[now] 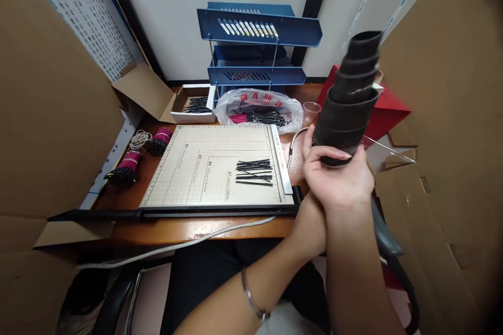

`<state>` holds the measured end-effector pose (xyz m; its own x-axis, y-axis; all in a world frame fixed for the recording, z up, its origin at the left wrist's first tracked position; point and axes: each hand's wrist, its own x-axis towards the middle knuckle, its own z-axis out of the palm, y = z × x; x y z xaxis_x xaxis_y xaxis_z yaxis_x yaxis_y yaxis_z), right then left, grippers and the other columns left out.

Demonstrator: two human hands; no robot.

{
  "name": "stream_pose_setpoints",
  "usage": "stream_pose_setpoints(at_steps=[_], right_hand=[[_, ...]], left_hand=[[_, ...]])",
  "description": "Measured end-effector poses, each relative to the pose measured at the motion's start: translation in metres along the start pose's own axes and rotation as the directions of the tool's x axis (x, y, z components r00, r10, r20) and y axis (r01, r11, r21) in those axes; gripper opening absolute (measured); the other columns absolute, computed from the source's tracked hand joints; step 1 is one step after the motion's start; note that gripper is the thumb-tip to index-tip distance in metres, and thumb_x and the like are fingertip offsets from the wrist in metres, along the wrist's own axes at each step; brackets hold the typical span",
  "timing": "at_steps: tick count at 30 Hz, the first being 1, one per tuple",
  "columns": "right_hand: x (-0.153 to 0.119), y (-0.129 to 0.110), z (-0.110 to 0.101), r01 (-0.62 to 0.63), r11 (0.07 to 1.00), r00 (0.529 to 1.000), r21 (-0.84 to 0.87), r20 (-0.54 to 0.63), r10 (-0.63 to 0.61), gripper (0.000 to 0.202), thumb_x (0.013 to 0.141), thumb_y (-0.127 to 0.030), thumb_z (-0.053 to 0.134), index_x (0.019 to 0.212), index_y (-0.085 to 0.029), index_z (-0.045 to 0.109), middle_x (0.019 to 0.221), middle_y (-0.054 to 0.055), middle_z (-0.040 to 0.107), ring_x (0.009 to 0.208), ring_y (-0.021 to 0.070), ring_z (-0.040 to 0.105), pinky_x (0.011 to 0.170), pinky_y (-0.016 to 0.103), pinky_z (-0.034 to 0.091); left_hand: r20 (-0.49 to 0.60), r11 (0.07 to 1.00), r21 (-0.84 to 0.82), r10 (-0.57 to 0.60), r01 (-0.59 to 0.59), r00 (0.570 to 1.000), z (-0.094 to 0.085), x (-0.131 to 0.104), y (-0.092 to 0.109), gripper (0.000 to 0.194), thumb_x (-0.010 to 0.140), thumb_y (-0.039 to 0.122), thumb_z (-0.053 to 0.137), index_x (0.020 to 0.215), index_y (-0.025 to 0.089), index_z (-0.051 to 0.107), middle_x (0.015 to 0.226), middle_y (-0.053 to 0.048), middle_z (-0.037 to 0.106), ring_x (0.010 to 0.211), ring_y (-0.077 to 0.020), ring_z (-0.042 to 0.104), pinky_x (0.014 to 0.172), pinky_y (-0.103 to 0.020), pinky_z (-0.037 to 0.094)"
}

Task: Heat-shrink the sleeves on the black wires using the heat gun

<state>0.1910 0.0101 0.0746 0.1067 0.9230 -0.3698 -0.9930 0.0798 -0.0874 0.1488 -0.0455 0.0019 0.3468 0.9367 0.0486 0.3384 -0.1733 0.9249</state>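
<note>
A rolled-up black sheet, pulled out into stepped tiers like a telescope, stands tilted above the desk's right side. My right hand is closed around its lower end, palm toward me. My left hand crosses behind my right wrist; its fingers are mostly hidden, so its hold on the roll cannot be made out. To the left lies a guillotine paper cutter with a printed grid, its long black arm lowered along the near edge. Several short black strips rest on its board.
Pink-and-black bundles lie left of the cutter. Behind it are an open white box, a plastic bag of similar pieces, a clear cup and a blue tray rack. A red bag and cardboard flank the right; a cable crosses in front.
</note>
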Motion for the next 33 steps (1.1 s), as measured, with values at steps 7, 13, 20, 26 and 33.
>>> stream_pose_setpoints(at_steps=[7,13,20,26,33], right_hand=[[0.044,-0.022,0.008,-0.109,0.919,0.993,0.379,0.001,0.117,0.049,0.098,-0.058,0.044,0.131,-0.023,0.054,0.087,0.005,0.061,0.041,0.0058,0.038,0.027,0.015,0.035],[0.069,-0.025,-0.001,-0.186,0.854,0.978,0.486,0.013,0.206,0.03,0.095,-0.051,0.053,0.109,-0.028,0.066,0.072,-0.001,0.055,0.039,0.008,0.039,0.028,0.019,0.034],[0.078,-0.032,-0.007,-0.266,0.801,0.961,0.537,0.082,0.265,0.04,0.093,-0.058,0.056,0.113,-0.025,0.065,0.078,0.001,0.065,0.037,0.0074,0.036,0.029,0.021,0.034],[0.079,-0.031,-0.008,-0.22,0.915,0.975,0.338,0.104,0.196,0.067,0.097,-0.072,0.031,0.129,-0.018,0.055,0.086,0.006,0.071,0.034,0.0062,0.036,0.028,0.02,0.033],[0.0,0.001,-0.033,-0.003,0.663,0.926,-0.749,0.248,0.285,0.062,0.084,-0.074,0.053,0.109,-0.018,0.066,0.061,-0.005,0.057,0.036,0.0056,0.016,0.03,0.022,0.014]], left_hand=[[-0.102,0.979,-0.177,-0.118,0.099,0.988,-0.049,-0.082,-0.026,0.057,0.099,0.047,0.056,0.06,0.022,0.023,0.053,0.007,0.027,0.051,-0.0094,0.029,0.051,-0.028,0.026],[-0.347,0.977,0.212,0.082,-0.007,0.934,-0.123,-0.067,-0.042,0.053,0.097,0.035,0.06,0.057,0.021,0.028,0.053,0.007,0.027,0.05,-0.0089,0.026,0.052,-0.027,0.027],[0.014,0.728,0.668,0.194,-0.153,0.981,-0.18,-0.014,-0.051,0.054,0.094,0.041,0.065,0.141,0.016,0.055,0.133,-0.013,0.067,0.121,-0.0278,0.061,0.103,-0.041,0.047],[0.197,0.566,0.804,0.039,-0.184,0.98,-0.183,0.01,-0.047,0.06,0.088,0.052,0.069,0.137,0.018,0.06,0.143,-0.013,0.06,0.129,-0.0342,0.055,0.104,-0.048,0.046],[0.014,0.587,0.807,0.09,-0.064,0.996,-0.158,-0.001,-0.051,0.02,0.096,0.035,0.064,0.104,0.019,0.073,0.104,-0.008,0.074,0.101,-0.0284,0.064,0.087,-0.041,0.051]])
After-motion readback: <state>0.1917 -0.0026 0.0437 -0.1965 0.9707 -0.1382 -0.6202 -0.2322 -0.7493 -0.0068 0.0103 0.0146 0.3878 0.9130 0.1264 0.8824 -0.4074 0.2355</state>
